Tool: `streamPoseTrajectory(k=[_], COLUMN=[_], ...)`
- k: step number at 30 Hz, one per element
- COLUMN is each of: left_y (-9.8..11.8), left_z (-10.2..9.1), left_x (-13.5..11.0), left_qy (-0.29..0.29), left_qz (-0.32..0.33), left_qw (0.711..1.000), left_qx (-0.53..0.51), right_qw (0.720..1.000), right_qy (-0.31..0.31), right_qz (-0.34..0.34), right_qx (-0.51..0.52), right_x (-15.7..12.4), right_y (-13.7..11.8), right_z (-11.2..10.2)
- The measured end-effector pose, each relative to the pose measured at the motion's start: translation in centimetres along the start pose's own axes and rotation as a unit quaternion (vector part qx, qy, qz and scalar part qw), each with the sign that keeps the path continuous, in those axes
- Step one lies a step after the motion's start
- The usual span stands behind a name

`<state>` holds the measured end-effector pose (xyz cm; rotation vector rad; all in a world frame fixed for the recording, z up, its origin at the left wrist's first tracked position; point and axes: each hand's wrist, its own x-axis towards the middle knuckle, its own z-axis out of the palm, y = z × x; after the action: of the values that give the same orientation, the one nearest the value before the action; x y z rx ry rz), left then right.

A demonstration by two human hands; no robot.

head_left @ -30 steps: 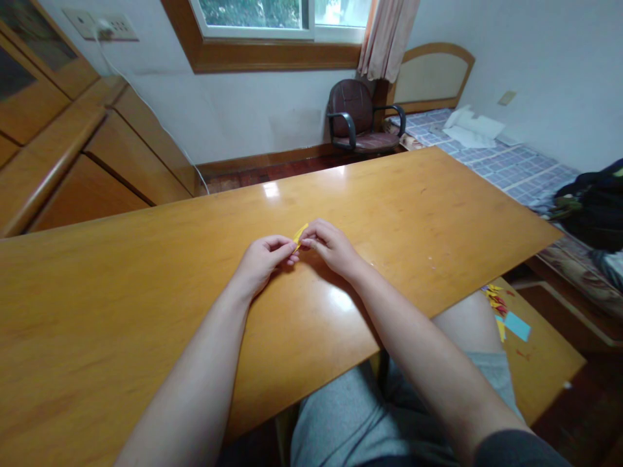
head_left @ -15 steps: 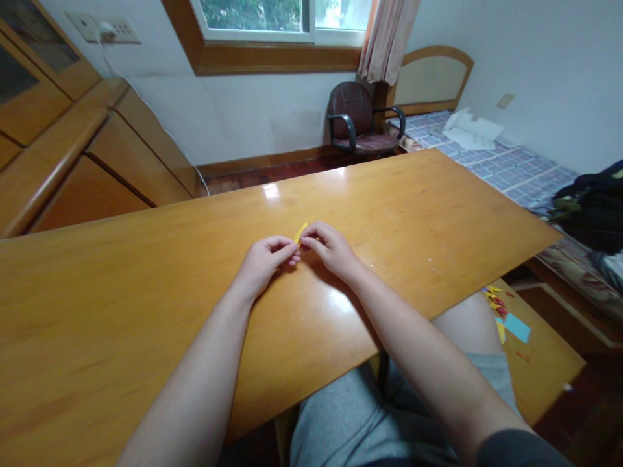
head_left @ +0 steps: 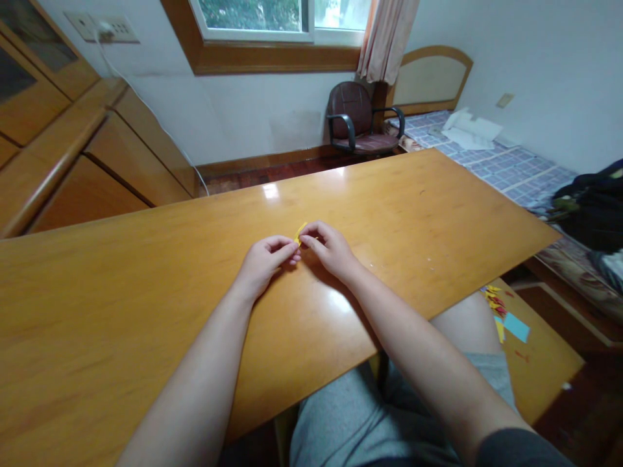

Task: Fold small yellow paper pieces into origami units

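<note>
A small folded piece of yellow paper (head_left: 298, 233) is pinched between the fingertips of both my hands over the middle of a long wooden table (head_left: 146, 272). My left hand (head_left: 263, 259) rests on the tabletop with its fingers curled onto the paper's near end. My right hand (head_left: 328, 248) meets it from the right, thumb and fingers closed on the same piece. Most of the paper is hidden by my fingers; only a narrow tip pokes out behind them.
A lower wooden surface (head_left: 540, 363) at my right holds several coloured paper scraps (head_left: 503, 318). Cabinets (head_left: 73, 149) stand to the left. Beyond the table are a brown armchair (head_left: 357, 117) and a bed (head_left: 511, 165) with a dark bag (head_left: 591, 204).
The hands have hardly moved; the visible yellow tip has become a little shorter as the fingers work on it.
</note>
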<state>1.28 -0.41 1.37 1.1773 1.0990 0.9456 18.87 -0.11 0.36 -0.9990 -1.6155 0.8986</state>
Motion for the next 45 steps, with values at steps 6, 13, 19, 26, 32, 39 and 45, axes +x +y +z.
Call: streamPoseTrajectory(k=[6,13,19,26,32,39,45], left_y=[0.5,0.3,0.2,0.1,0.2,0.1,0.2], left_z=[0.3,0.2,0.2,0.1,0.2,0.1,0.2], left_x=[-0.4,-0.2,-0.3,-0.2,-0.1,0.0,-0.1], left_qy=[0.003,0.002,0.001,0.008,0.016,0.011,0.011], left_qz=[0.0,0.002,-0.007,-0.007,-0.007,-0.007,-0.012], left_qw=[1.0,1.0,1.0,1.0,0.999,0.999,0.999], left_qx=[0.024,0.018,0.01,-0.016,-0.049,-0.042,-0.032], right_qw=[1.0,1.0,0.999,0.999,0.989,0.985,0.984], right_qy=[-0.001,0.004,0.014,0.026,0.018,0.019,0.029], right_qz=[-0.008,-0.004,-0.011,0.014,0.031,0.035,0.042], right_qx=[-0.016,-0.03,-0.026,0.042,0.146,0.171,0.172], right_x=[0.0,0.0,0.0,-0.1,-0.1,0.1,0.2], right_y=[0.1,-0.2,-0.2,0.1,0.6,0.9,0.6], right_z=[0.0,0.0,0.2,0.4,0.9,0.9,0.9])
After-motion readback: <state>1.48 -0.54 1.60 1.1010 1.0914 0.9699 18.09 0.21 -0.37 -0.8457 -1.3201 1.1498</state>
